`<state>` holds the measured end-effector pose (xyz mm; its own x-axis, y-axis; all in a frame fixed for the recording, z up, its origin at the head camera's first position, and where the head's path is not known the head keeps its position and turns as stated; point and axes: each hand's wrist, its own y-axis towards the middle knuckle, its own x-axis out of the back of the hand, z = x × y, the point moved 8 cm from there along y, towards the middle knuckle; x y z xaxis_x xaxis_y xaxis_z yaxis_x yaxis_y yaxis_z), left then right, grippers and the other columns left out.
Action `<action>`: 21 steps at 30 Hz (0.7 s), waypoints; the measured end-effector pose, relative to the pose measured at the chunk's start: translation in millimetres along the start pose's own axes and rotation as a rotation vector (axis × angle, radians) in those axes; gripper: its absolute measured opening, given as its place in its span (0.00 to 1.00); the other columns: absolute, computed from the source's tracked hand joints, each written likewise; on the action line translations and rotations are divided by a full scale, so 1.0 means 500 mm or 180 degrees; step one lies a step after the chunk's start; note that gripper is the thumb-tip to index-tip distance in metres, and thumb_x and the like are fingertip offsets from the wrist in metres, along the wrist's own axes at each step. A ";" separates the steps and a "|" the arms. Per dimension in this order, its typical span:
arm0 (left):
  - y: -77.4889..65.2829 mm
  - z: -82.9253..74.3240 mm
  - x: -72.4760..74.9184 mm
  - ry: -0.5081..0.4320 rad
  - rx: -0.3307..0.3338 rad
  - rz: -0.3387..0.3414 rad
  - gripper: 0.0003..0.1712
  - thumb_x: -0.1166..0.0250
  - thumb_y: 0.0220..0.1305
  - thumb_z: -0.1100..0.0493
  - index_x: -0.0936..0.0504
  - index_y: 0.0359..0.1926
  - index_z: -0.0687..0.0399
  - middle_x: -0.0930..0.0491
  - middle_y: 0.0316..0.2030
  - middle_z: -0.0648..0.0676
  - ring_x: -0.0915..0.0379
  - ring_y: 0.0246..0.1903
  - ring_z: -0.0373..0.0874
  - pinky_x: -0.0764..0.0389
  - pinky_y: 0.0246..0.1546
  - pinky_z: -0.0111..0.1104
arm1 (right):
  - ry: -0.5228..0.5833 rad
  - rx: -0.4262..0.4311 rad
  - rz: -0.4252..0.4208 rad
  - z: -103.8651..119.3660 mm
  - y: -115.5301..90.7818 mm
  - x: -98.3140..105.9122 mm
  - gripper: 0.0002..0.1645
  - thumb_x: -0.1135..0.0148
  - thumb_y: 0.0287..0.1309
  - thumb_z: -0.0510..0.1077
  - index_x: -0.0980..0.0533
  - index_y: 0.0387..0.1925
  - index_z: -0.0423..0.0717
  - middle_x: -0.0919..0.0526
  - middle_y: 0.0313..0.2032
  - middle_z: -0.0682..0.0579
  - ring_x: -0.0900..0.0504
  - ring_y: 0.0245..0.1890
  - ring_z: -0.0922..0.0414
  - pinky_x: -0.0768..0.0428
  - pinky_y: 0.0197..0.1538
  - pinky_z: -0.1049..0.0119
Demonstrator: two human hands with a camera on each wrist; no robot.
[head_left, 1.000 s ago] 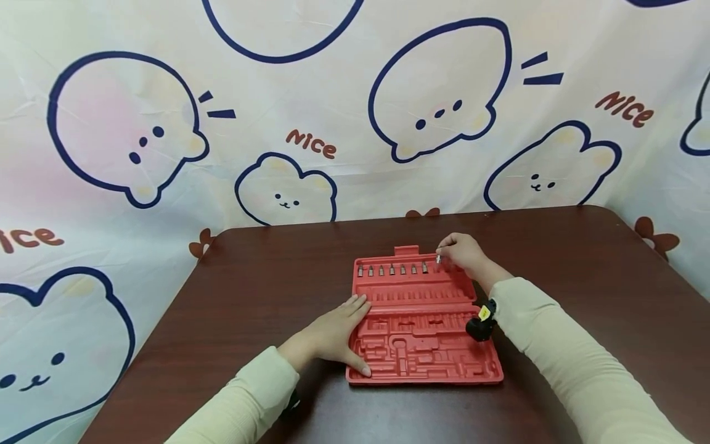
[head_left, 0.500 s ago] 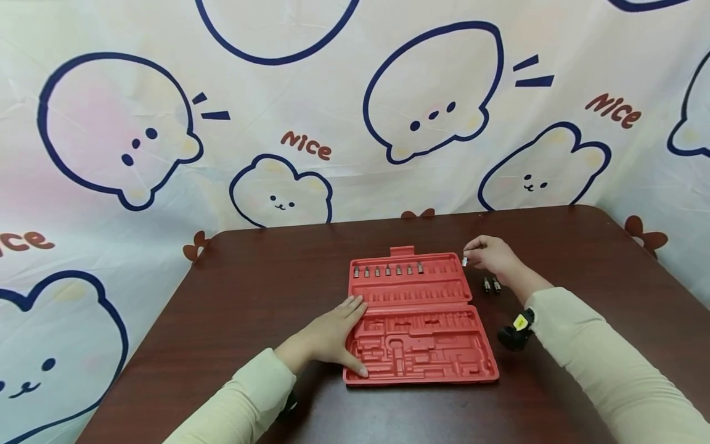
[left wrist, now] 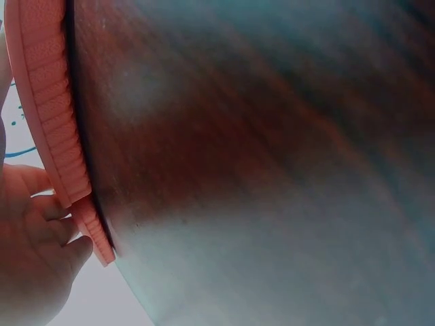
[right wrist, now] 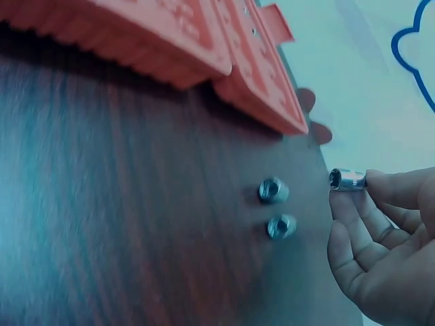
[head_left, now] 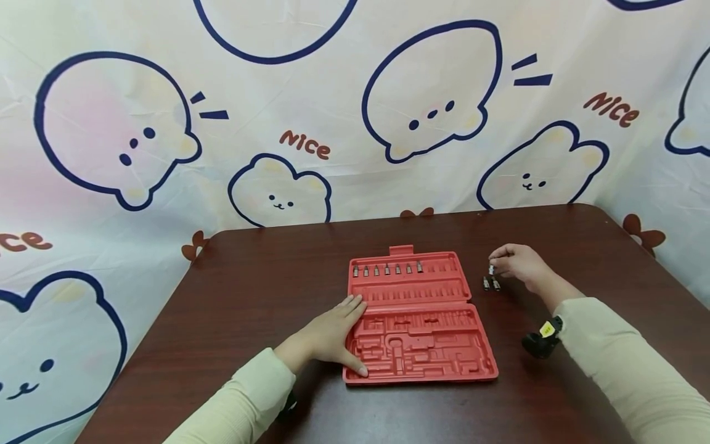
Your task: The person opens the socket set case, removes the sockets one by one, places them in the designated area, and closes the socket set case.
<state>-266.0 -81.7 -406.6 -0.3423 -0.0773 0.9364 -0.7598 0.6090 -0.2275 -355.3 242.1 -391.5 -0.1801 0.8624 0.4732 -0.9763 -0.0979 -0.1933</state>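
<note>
Straight fingers of the left hand (head_left: 331,333) rest on the left edge of the open red case (head_left: 421,348); seven metal pieces (head_left: 387,269) are still seated there, two sockets (right wrist: 274,190) already out on the table (head_left: 266,277), and the right hand (head_left: 520,264) pinches a third socket (right wrist: 351,180) near them.

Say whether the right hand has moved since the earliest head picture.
Yes, to the right: in the head view, the right hand, pinching a metal socket, has gone from the upper right corner of the red case to beyond its right edge.
</note>
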 end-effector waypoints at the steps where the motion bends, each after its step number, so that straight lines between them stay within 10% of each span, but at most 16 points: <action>1: -0.001 0.000 0.001 0.0003 -0.0007 -0.0004 0.69 0.39 0.26 0.25 0.54 0.65 0.58 0.57 0.65 0.56 0.67 0.63 0.47 0.50 0.58 0.41 | -0.0040 0.0000 -0.0006 -0.004 -0.001 0.002 0.19 0.52 0.59 0.40 0.35 0.47 0.28 0.25 0.35 0.46 0.24 0.34 0.57 0.27 0.42 0.58; 21: 0.000 -0.002 0.000 0.0084 0.0017 -0.0002 0.69 0.40 0.26 0.24 0.53 0.65 0.58 0.57 0.65 0.56 0.66 0.63 0.47 0.49 0.58 0.40 | -0.0650 0.0208 -0.0027 -0.046 -0.004 0.009 0.11 0.51 0.55 0.35 0.30 0.34 0.27 0.26 0.25 0.48 0.29 0.24 0.56 0.29 0.27 0.64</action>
<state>-265.3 -81.0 -406.3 -0.3272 -0.0567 0.9433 -0.7629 0.6048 -0.2283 -351.4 257.5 -408.7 -0.1861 0.7454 0.6401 -0.9824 -0.1289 -0.1355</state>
